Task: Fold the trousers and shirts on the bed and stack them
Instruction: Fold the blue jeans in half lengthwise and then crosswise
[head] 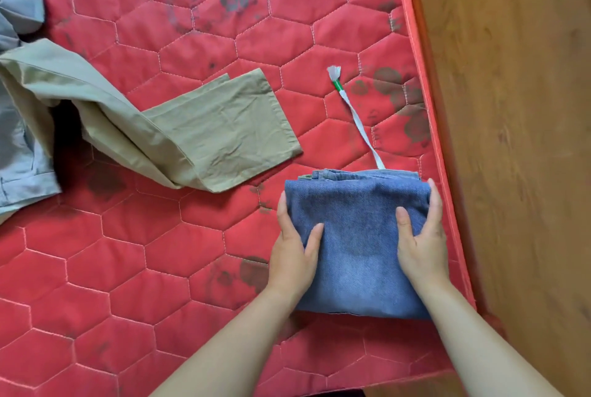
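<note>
Folded jeans [358,236] lie on the bed [128,268] near its right edge. Left hand [292,256] and right hand [422,243] grip its sides, fingers [436,201] curled round the edges, thumbs on top. Khaki trousers [192,131] lie unfolded just beside, to the left.

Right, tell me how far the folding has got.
Done: the jeans are folded into a compact bundle. In hand: the left hand and right hand grip its sides on the mattress. Left: the khaki trousers and the grey garment lie unfolded; no stack yet.
</note>
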The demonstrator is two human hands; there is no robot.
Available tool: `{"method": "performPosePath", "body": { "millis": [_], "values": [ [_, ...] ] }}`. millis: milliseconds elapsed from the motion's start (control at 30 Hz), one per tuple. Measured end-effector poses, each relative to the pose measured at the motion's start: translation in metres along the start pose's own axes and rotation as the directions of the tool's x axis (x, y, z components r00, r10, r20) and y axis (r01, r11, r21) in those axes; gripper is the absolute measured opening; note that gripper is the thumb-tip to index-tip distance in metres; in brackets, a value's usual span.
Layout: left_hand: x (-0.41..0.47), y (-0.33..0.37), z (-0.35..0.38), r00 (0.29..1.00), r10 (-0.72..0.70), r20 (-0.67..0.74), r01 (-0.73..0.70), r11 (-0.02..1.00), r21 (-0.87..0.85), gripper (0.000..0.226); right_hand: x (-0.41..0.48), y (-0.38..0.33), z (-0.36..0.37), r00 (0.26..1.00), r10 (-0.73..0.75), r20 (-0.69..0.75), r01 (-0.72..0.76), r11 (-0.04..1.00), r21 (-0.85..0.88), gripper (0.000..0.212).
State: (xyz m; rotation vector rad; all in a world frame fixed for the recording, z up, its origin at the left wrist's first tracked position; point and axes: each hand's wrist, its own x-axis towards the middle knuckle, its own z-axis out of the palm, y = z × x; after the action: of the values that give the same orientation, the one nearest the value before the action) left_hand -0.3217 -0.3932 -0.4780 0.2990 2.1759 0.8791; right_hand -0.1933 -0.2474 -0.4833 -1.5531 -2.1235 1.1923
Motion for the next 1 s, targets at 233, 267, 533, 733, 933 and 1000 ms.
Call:
{"method": "performPosePath", "body": {
  "millis": [233,267,533,733,933,1000],
  "values": [
    [-0.016,0.024,0.004,1.000,0.023,0.013,-0.022,1.000,-0.021,0.076,-0.025,0.001,-0.035,0.995,0.006,-0.095,0.003,0.996,0.093,0.063],
    [-0.019,0.032,0.000,0.999,0.040,0.012,-0.040,0.999,-0.026,0.076,-0.028,-0.007,-0.040,0.994,0.005,-0.107,0.007,0.994,0.110,0.063],
    [-0.083,0.096,-0.061,0.990,0.140,-0.002,-0.140,0.989,-0.046,0.073,-0.068,-0.089,-0.101,0.997,0.023,-0.068,-0.012,0.987,0.163,0.063],
    [-0.126,0.090,-0.070,0.995,0.098,-0.026,-0.101,0.983,-0.154,0.075,-0.096,-0.095,-0.127,0.999,-0.028,-0.023,0.030,0.993,0.117,0.062],
    [-0.068,0.072,-0.043,1.000,-0.006,0.024,0.009,0.994,-0.111,0.077,-0.017,-0.059,-0.078,0.996,0.012,0.094,-0.012,1.000,-0.001,0.064],
    [-0.037,0.061,-0.030,0.992,-0.054,0.113,0.057,0.998,-0.023,0.083,0.014,-0.040,-0.052,0.980,0.040,0.194,-0.022,0.996,-0.090,0.068]
  ]
}}
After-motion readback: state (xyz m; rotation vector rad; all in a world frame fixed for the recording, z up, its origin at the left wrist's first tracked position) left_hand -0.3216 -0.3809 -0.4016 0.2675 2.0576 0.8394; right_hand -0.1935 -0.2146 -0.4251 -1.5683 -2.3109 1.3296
